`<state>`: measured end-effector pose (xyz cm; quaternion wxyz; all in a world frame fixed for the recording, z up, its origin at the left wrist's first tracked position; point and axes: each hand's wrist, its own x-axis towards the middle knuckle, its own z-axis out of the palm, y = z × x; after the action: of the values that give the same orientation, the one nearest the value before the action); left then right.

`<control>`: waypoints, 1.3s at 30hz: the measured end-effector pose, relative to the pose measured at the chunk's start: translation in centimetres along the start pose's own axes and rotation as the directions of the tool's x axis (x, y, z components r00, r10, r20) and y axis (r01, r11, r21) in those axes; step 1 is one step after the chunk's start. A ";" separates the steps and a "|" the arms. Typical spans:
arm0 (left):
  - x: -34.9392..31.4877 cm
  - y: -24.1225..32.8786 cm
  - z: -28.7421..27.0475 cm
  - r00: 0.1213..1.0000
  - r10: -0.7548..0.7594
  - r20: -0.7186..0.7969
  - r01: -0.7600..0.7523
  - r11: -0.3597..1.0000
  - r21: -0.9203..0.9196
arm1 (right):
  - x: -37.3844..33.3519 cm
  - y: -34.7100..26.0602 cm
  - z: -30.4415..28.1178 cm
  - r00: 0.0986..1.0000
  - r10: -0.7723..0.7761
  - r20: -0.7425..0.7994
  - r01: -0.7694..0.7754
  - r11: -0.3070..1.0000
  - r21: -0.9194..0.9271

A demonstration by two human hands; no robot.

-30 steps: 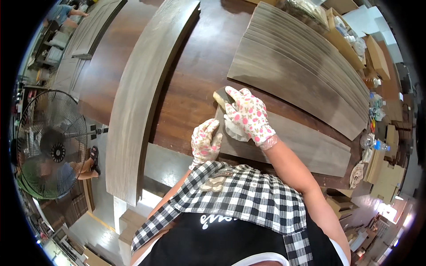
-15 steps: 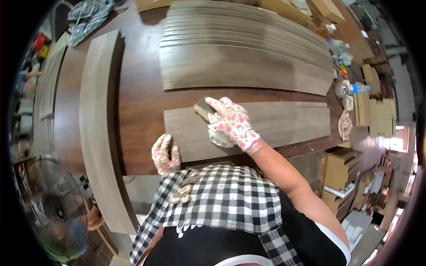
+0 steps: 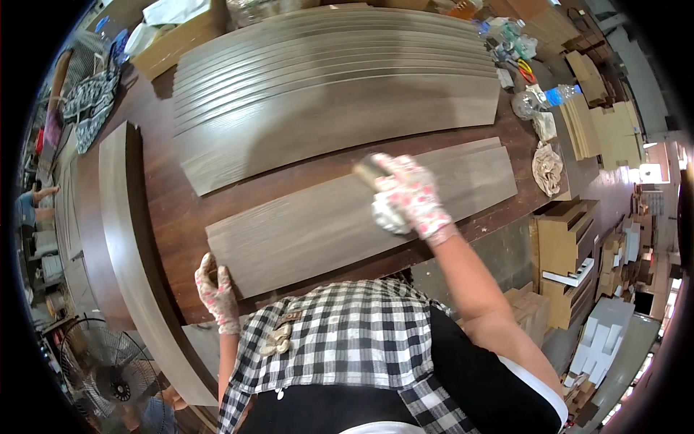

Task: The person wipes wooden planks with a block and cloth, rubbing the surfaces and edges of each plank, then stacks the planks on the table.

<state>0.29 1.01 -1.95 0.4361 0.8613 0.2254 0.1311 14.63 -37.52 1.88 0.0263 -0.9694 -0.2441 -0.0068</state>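
Observation:
My right hand (image 3: 413,194), in a flower-patterned white glove, holds a brown block that looks like a sanding block (image 3: 370,172) against the top of a grey-brown wood-grain board (image 3: 311,224). The hand is smeared by motion. Something white and crumpled, perhaps a cloth (image 3: 389,217), shows under the palm. My left hand (image 3: 216,288), gloved alike, is at the board's near left corner, its fingers curled and its thumb against the end edge. The board lies flat, tilted up toward the right, near the table's front edge.
Behind lies a row of overlapping similar boards (image 3: 347,112). A long board (image 3: 130,224) lies at left, overhanging the front of the brown table (image 3: 181,195). A clear bottle (image 3: 531,103), a crumpled cloth (image 3: 547,170) and cartons (image 3: 567,246) are at right; a fan (image 3: 108,369) stands lower left.
My right hand has moved the block rightward along the board. My view has shifted and turned, so the boards now slope up toward the right. My left hand stays by the board's left end.

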 end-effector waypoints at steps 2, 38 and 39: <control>-0.4 1.0 -0.3 0.998 -0.063 -0.025 0.061 0.996 -0.058 | -1.9 4.4 -2.7 0.960 0.262 0.096 -0.250 0.960 -0.124; 5.2 -4.0 -9.6 0.869 -0.490 -0.069 0.487 0.872 -0.053 | -9.4 14.9 1.8 0.552 0.796 0.247 -0.161 -0.189 0.969; 5.3 -3.4 -8.9 0.879 -0.471 -0.071 0.471 0.882 -0.011 | -9.5 14.4 1.6 0.578 0.776 0.252 -0.135 -0.214 0.967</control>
<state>0.19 11.57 0.68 0.4437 0.7768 0.4438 0.0512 13.09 -54.64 -0.64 0.7281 -0.6389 0.2409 -0.0603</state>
